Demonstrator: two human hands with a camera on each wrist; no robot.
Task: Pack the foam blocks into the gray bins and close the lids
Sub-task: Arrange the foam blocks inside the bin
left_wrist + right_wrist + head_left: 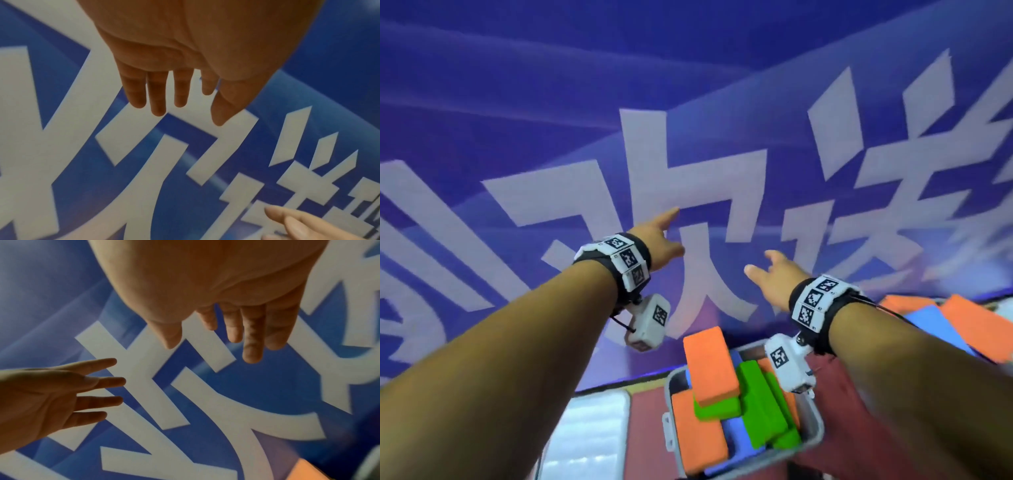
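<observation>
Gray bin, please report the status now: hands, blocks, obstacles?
Left hand and right hand open, empty, raised. Gray bin lid off, foam blocks heaped above rim. Top blocks would block the lid.

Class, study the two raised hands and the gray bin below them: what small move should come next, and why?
Probably bring the hands down to the orange block and press it flat. Both the left hand and right hand are empty with fingers spread, and that block sticks up above the rim of the gray bin, so a lid would likely not shut.

bg: blue banner wall [551, 85] w/ big white characters [654, 164] | surface: dark red tabletop [839, 394] | light: even, no hard shadows
</observation>
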